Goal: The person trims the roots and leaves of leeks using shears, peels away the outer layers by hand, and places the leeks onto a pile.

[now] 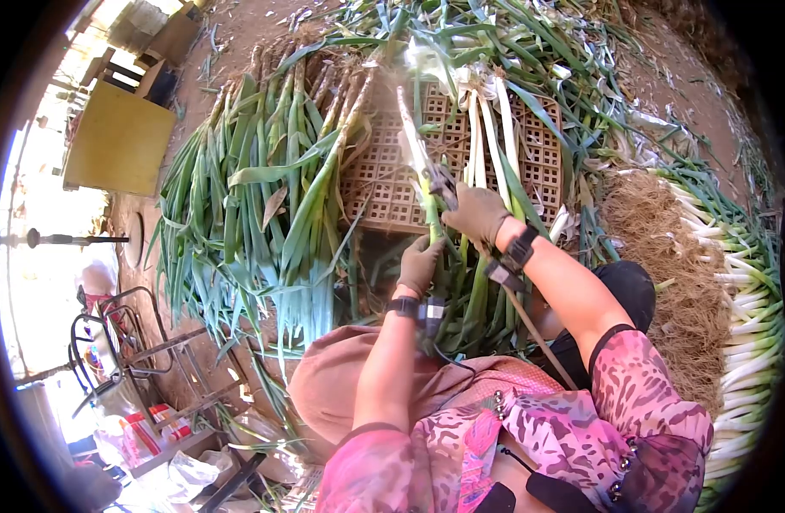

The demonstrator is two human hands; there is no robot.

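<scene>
My gloved left hand (421, 264) is closed around the green lower part of a leek (416, 147), whose pale stalk points away from me over the crate. My gloved right hand (476, 214) grips a grey metal tool (442, 183) that looks like an air gun, with its nozzle against the leek's stalk. From below that hand a thin brown hose (538, 338) runs back towards my lap. A whitish blur surrounds the stalk's far end. Beside it, several clean white leeks (489, 137) lie on the upturned brown plastic crate (380, 175).
A heap of untrimmed leeks (264, 188) lies left of the crate. Stripped leaves (572, 77) cover the ground behind. Dry roots (658, 256) and a long row of white-stemmed leeks (743, 342) lie right. A metal frame (179, 350) and yellow panel (119, 137) stand left.
</scene>
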